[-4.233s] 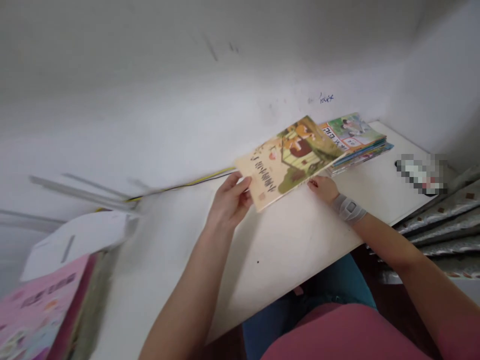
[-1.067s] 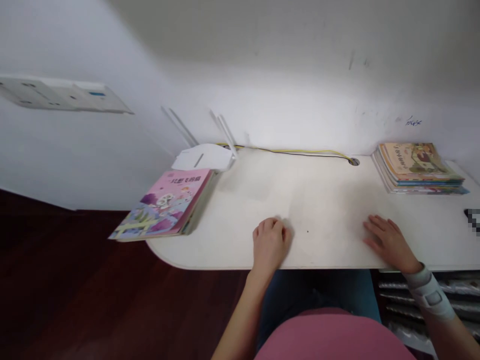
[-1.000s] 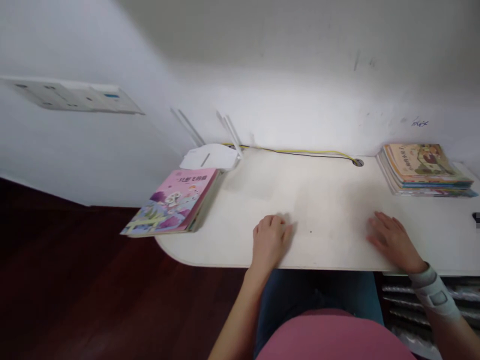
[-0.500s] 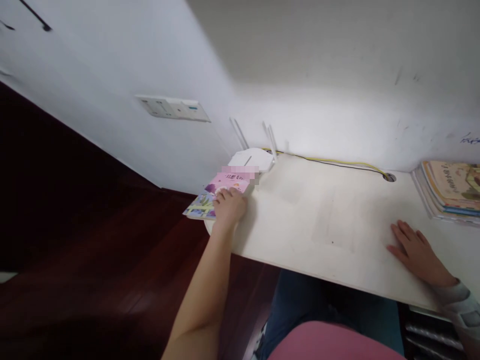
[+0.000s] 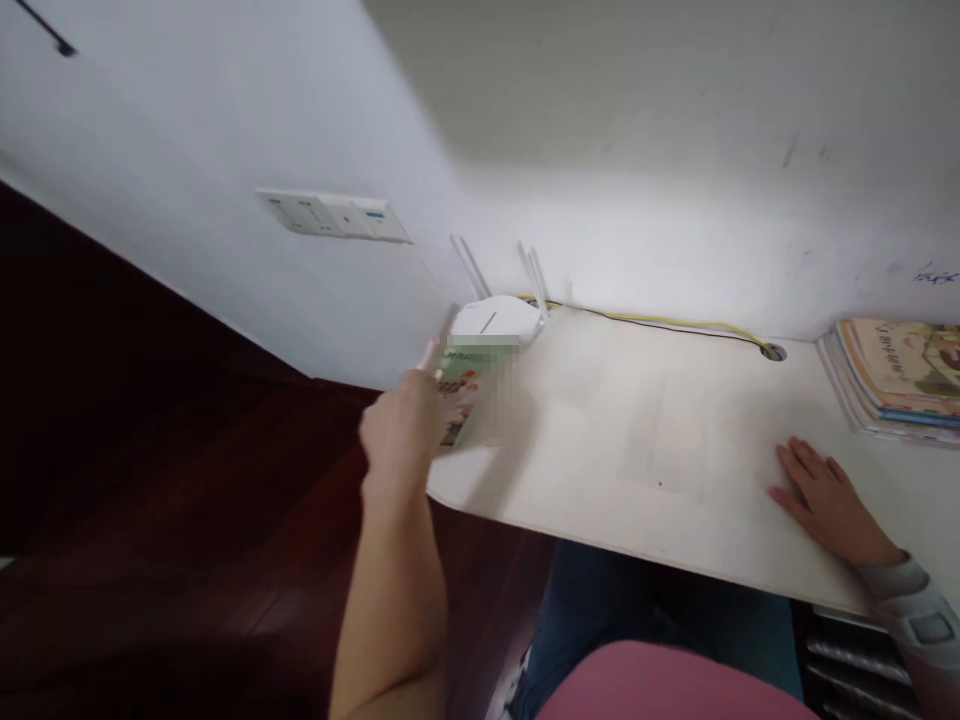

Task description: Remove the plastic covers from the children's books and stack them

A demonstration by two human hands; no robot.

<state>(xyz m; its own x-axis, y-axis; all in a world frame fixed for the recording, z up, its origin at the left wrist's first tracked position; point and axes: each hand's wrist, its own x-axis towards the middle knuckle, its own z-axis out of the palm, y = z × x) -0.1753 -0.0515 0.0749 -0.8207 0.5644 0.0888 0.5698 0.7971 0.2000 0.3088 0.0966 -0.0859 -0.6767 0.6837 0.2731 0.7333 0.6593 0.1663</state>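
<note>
The right hand lies flat on the near worktop, fingers spread, holding nothing. At the left end the left hand has its grip pinched on the pink book, lifting its cover off the pile; half a second ago that hand lay flat on the closed cover. The title beneath is blurred and unreadable. Farther off stand a router and, far right, a book stack; blue scribble on the wall cannot be read.
</note>
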